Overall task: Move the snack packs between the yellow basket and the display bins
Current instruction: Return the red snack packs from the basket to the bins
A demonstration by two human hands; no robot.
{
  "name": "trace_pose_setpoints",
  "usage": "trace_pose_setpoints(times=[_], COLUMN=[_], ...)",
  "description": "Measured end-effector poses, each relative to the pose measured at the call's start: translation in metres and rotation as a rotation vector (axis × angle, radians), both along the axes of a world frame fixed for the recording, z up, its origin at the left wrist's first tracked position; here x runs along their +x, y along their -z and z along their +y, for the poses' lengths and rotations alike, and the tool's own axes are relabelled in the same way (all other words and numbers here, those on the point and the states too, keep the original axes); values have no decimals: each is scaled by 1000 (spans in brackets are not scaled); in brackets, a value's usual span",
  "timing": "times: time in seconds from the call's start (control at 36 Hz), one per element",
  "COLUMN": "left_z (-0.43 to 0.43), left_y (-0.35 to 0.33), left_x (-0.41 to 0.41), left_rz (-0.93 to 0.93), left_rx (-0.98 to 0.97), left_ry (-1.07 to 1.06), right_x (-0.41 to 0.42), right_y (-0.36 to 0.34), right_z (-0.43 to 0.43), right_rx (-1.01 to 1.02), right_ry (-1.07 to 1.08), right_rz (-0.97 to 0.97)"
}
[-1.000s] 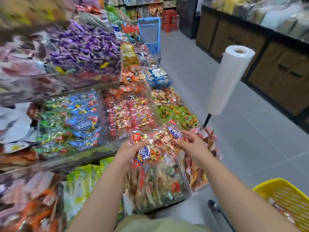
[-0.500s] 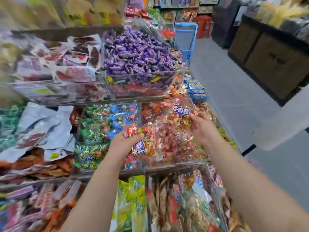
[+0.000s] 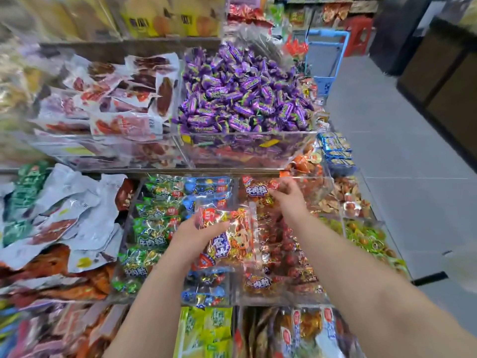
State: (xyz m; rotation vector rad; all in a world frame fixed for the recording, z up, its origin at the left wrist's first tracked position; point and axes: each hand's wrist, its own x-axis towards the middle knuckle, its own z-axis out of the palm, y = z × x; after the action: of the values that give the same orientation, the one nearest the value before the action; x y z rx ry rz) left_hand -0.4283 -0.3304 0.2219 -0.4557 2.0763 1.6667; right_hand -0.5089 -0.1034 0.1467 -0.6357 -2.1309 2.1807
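My left hand (image 3: pixel 198 232) grips a clear red-and-orange snack pack (image 3: pixel 232 236) with a blue label, held over the clear display bin of red snack packs (image 3: pixel 284 254). My right hand (image 3: pixel 289 200) reaches to the back of that same bin and pinches a second red snack pack (image 3: pixel 258 188) lying on the pile there. The bin's clear front wall (image 3: pixel 281 298) faces me. The yellow basket is out of view.
Left of the red bin stands a bin of green and blue packs (image 3: pixel 160 228). Above sit a bin of purple candies (image 3: pixel 242 99) and one of white meat packs (image 3: pixel 116 104). A blue trolley (image 3: pixel 325 58) stands in the grey aisle on the right.
The view swung left and up, away from the yellow basket and the paper roll. Both hands carried the packs up to the red bin; my right hand moved its pack to the bin's back.
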Motion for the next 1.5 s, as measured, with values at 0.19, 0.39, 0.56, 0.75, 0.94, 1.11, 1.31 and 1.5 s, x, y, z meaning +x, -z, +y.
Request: trace_pose_setpoints(times=[0.19,0.39,0.56,0.75,0.94,1.11,1.31,1.5], left_z=[3,4,3,3,6,13,29,33], left_y=[0,1,6,6,6,1,1,7], left_x=[0,-2,-3,-5,-7,-7,-6,-1], left_rz=[-3,-28,1,9,-28,-49,-47,-46], left_rx=[-18,-26,-56,-91,-84,-57,-96,-177], left_ry=[-10,-36,-50,-26,-9,15,121,90], right_x=[6,-4,-3,-8,8,44,81,90], right_y=[20,25,37,30,21,-4,-34,-33], right_z=[7,-3,2,7,14,15,0,19], right_rx=[232,340,568,702,441,231,52,-145], right_ry=[-104,-59,-59,-123,19,51,-480,-377], right_rz=[-99,16,54,-22,-43,-68,-234,-241])
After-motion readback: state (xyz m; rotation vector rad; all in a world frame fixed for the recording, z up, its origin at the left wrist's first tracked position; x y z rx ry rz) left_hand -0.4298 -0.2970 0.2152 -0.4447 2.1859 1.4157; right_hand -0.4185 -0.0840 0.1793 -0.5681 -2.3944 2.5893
